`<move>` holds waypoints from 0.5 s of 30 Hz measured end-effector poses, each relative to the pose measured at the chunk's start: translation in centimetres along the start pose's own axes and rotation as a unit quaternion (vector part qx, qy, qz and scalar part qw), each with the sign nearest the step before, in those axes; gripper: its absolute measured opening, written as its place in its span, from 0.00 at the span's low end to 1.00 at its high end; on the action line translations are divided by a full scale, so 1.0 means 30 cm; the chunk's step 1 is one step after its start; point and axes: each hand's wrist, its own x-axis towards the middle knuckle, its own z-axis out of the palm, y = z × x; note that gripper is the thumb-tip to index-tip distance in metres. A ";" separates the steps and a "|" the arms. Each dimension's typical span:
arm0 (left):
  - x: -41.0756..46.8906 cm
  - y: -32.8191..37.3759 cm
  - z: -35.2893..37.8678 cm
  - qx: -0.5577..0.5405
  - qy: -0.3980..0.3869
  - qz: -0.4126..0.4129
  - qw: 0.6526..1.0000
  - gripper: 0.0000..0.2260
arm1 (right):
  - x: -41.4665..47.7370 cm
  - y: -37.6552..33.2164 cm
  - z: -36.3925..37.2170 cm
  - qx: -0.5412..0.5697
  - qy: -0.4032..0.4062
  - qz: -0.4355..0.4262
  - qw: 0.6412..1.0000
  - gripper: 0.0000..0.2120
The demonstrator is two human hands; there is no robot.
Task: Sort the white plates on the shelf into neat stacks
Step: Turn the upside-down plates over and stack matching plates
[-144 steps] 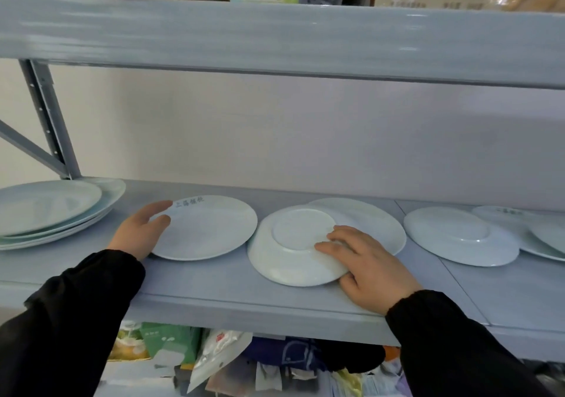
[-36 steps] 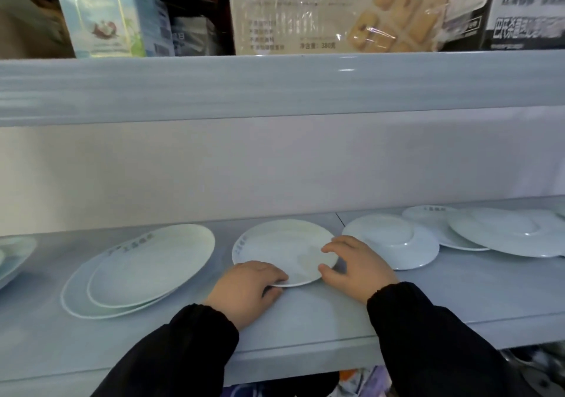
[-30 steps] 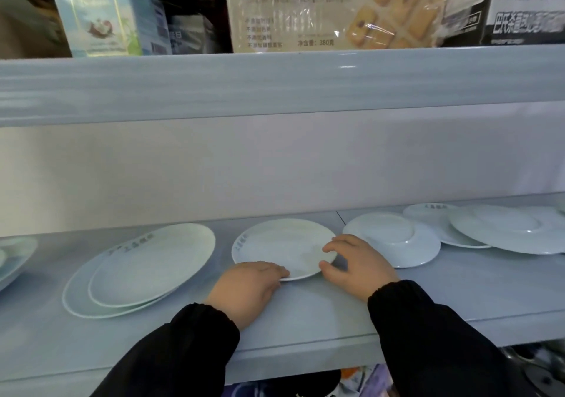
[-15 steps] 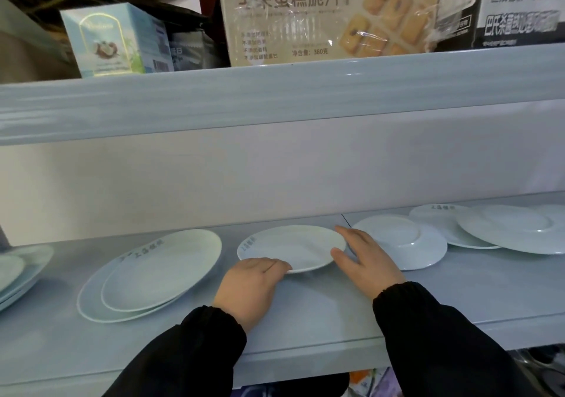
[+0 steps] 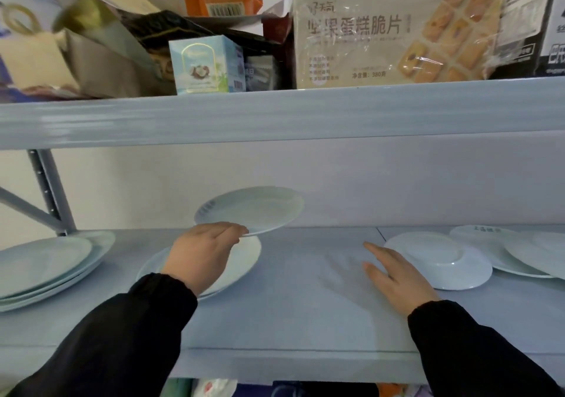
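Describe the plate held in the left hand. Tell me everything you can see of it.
The plate is round, white and shallow, glossy like glazed ceramic, with small grey print on its left rim. It faces up, roughly level, in the air above the shelf. The left hand pinches its near rim; nothing else touches it. It hangs just over the stacked plates that lie on the shelf.

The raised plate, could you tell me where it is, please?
Left of centre in the head view: the left hand holds the plate above the stacked plates on the shelf.
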 end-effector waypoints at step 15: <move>-0.392 -0.223 -0.080 0.033 -0.151 -0.047 0.987 0.13 | -0.007 -0.040 0.043 -0.060 -0.008 -0.028 0.998 0.24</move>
